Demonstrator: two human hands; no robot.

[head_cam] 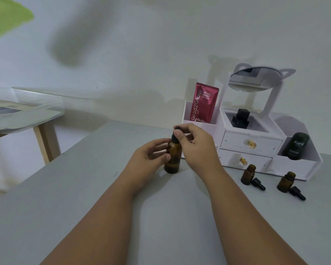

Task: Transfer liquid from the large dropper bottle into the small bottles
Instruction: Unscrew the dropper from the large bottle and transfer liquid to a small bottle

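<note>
The large amber dropper bottle [172, 159] stands upright on the grey table [103, 207], near the middle. My left hand [149, 155] wraps around its body from the left. My right hand [193, 142] pinches its black dropper cap [175, 133] from above. Two small amber bottles [247, 175] [285, 182] stand open at the right, each with its black dropper cap [258, 184] [297, 193] lying beside it.
A white organiser [256, 142] with drawers, a tilted mirror [256, 79], a red sachet [203, 103] and a dark tube [295, 146] stands at the back right against the wall. A wooden side table [27, 119] sits off to the left.
</note>
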